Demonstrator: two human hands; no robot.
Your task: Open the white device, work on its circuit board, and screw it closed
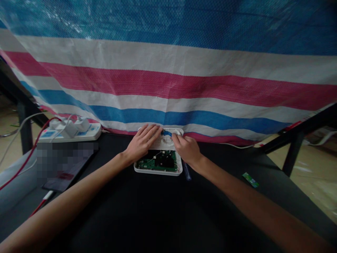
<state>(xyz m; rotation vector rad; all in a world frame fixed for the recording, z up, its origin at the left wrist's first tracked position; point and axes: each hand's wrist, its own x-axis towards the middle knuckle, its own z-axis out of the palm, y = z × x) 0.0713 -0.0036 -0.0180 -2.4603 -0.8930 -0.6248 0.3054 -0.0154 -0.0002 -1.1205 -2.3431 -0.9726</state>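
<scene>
We can read no brand or writing anywhere; the small green label [250, 179] on the table's right side is too small to make out, and a patch at the left is blurred over. The opened white device [158, 154] lies at the far middle of the black table [158, 211], hard against the striped tarp [168, 88]. Its long axis runs away from us, with the green circuit board [158, 162] at the near end. Our left hand [142, 143] lies flat on the far left part of the casing, fingers stretched out and close together. Our right hand [187, 148] pinches with narrowed fingertips at a small blue part [166, 133] near the far edge; we cannot tell whether it is gripped. A power strip [71, 133] with plugs sits far left.
</scene>
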